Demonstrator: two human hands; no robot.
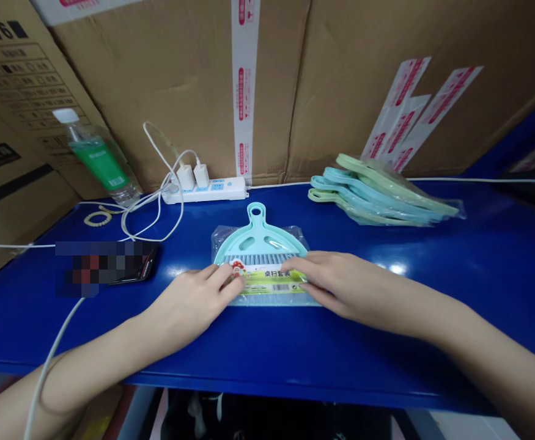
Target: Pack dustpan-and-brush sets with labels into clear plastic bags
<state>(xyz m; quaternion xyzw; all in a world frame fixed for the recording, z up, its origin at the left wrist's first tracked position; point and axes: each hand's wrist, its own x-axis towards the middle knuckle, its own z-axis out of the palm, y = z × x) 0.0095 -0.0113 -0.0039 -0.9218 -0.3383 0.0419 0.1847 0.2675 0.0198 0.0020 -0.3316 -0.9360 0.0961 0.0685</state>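
Note:
A light-blue dustpan and brush set point(260, 244) in a clear plastic sleeve lies flat on the blue table, its looped handle pointing away from me. A printed yellow-green and white label point(271, 278) wraps across its front, below the grey-blue bristles point(262, 259). My left hand point(203, 296) grips the set at its left side, thumb and fingers bent on the label's end. At the opposite side my right hand point(335, 281) holds it the same way, fingertips over the label's right part. Both hands partly cover the lower corners.
More bagged dustpans point(381, 192), green and blue, are stacked at the back right. A white power strip point(207, 190) with chargers and cables stands at the back, near a green-labelled bottle point(102, 159). A phone point(139, 263) and a beaded bracelet point(97, 218) lie left. Cardboard boxes point(180, 79) line the back.

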